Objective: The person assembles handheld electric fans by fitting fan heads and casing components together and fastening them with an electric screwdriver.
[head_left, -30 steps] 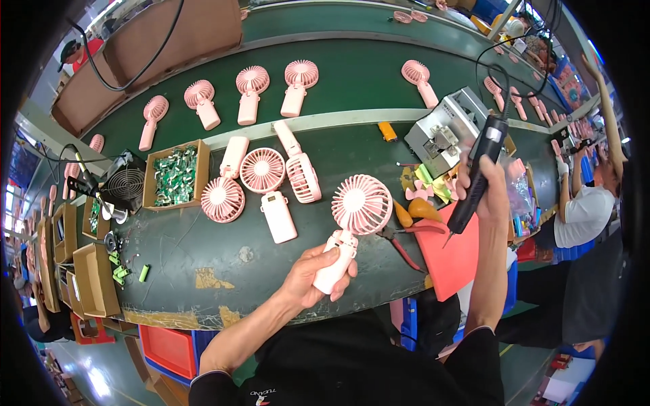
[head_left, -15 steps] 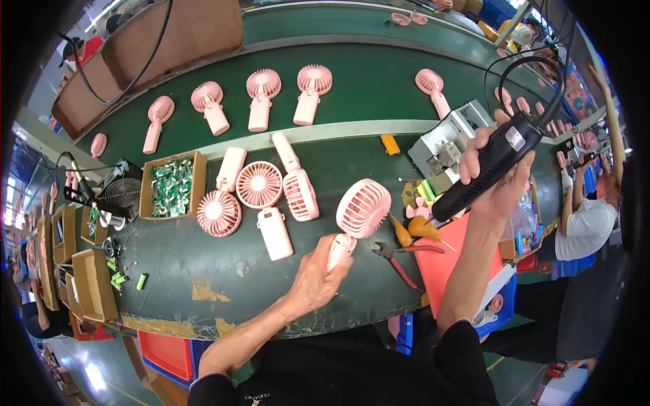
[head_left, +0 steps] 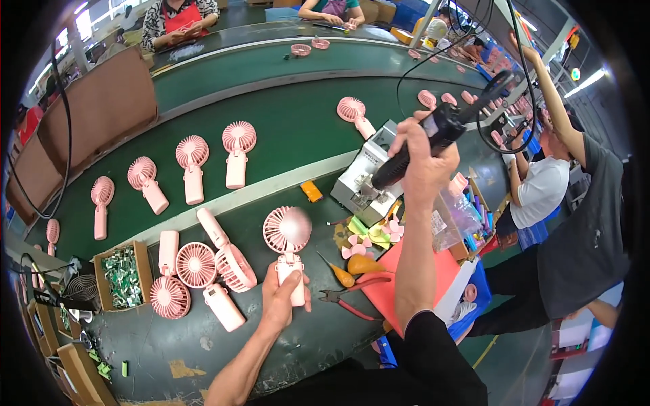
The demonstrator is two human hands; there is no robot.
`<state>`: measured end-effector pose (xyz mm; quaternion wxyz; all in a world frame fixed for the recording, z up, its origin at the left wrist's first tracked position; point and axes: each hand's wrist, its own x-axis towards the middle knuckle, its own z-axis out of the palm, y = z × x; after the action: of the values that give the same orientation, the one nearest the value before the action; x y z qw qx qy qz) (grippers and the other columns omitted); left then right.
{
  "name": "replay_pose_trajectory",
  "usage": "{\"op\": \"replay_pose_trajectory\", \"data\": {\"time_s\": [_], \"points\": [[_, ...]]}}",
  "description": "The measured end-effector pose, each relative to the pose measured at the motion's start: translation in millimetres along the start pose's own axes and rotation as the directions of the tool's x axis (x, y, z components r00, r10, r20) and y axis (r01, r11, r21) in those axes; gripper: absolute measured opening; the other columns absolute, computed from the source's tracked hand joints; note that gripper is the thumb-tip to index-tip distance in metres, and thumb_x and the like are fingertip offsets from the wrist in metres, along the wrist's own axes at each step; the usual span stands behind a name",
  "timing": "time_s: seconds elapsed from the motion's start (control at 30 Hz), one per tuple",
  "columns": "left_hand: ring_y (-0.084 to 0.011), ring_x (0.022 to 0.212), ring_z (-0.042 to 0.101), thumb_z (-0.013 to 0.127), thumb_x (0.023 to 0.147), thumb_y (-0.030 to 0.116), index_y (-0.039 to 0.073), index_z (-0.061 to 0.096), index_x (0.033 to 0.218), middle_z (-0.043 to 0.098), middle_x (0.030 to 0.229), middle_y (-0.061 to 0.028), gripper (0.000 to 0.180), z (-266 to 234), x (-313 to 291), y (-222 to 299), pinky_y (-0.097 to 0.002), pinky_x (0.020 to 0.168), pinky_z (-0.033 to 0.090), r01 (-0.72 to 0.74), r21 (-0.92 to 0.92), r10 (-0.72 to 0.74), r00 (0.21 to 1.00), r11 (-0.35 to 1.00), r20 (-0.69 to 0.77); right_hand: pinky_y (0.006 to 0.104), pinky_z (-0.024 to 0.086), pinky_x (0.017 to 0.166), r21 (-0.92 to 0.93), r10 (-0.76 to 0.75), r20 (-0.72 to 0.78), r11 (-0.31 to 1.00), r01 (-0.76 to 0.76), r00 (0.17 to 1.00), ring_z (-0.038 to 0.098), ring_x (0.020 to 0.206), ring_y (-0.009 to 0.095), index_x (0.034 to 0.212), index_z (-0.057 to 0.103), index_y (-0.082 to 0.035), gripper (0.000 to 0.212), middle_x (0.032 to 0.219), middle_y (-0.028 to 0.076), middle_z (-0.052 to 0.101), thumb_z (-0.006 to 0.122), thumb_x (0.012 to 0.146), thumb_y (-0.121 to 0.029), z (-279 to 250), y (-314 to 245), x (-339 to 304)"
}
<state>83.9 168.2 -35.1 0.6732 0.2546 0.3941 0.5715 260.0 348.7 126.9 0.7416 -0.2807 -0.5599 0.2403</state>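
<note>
My left hand (head_left: pixel 276 298) is wrapped around the handle of a pink handheld fan (head_left: pixel 290 276), its round grille pointing up; a blurred round patch covers part of the grille. In my right hand (head_left: pixel 426 162) is a black electric screwdriver (head_left: pixel 394 168), tilted down to the left. Its lower end is over a silver-grey metal machine (head_left: pixel 353 184), and I cannot tell whether it touches. Several pink fans and fan parts (head_left: pixel 196 264) lie together left of my left hand. Red-handled cutting pliers (head_left: pixel 352 308) lie on the bench between my forearms.
Fans (head_left: pixel 193 169) line the green conveyor (head_left: pixel 284 142) beyond a pale rail. A carton of green circuit boards (head_left: pixel 142 271) stands at left. Near the machine are an orange block (head_left: pixel 311 191), two teardrop-handled tools (head_left: pixel 342 277) and a red sheet (head_left: pixel 423 271). Co-workers (head_left: pixel 555 183) are at right and far side.
The view has swung right and up. My right hand has brought the screwdriver over to the metal machine. The fan in my left hand has turned more upright.
</note>
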Motion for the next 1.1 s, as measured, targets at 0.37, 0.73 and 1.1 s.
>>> {"op": "replay_pose_trajectory", "data": {"time_s": [0.37, 0.73, 1.1], "points": [[-0.0176, 0.062, 0.059, 0.058, 0.093, 0.014, 0.001, 0.039, 0.126, 0.055, 0.091, -0.0127, 0.039, 0, 26, -4, -0.0318, 0.044, 0.052, 0.003, -0.044, -0.003, 1.0, 0.999, -0.007, 0.0292, 0.047, 0.048, 0.148, 0.275, 0.065, 0.948, -0.282, 0.959, 0.056, 0.054, 0.016, 0.105, 0.054, 0.004, 0.03, 0.078, 0.011, 0.06, 0.056, 0.095, -0.023, -3, 24, -7], [-0.0179, 0.06, 0.06, 0.058, 0.092, 0.013, -0.001, 0.041, 0.122, 0.056, 0.089, -0.0123, 0.038, -2, 22, 5, -0.0327, 0.042, 0.051, 0.078, -0.093, -0.079, 0.997, 0.993, -0.012, 0.0338, 0.051, 0.05, 0.365, 0.162, 0.386, 0.877, -0.311, 0.908, 0.057, 0.057, 0.019, 0.119, 0.043, 0.003, 0.055, 0.088, 0.014, 0.057, 0.062, 0.09, -0.039, 50, -12, -87], [-0.019, 0.062, 0.06, 0.056, 0.092, 0.012, -0.001, 0.039, 0.122, 0.057, 0.086, -0.0129, 0.036, -2, 22, 9, -0.0337, 0.043, 0.052, 0.093, -0.07, -0.094, 0.996, 0.993, -0.01, 0.0339, 0.056, 0.052, 0.352, 0.079, 0.418, 0.904, -0.241, 0.905, 0.061, 0.058, 0.021, 0.12, 0.039, 0.005, 0.064, 0.087, 0.019, 0.058, 0.074, 0.084, -0.036, 63, -7, -105]]}}
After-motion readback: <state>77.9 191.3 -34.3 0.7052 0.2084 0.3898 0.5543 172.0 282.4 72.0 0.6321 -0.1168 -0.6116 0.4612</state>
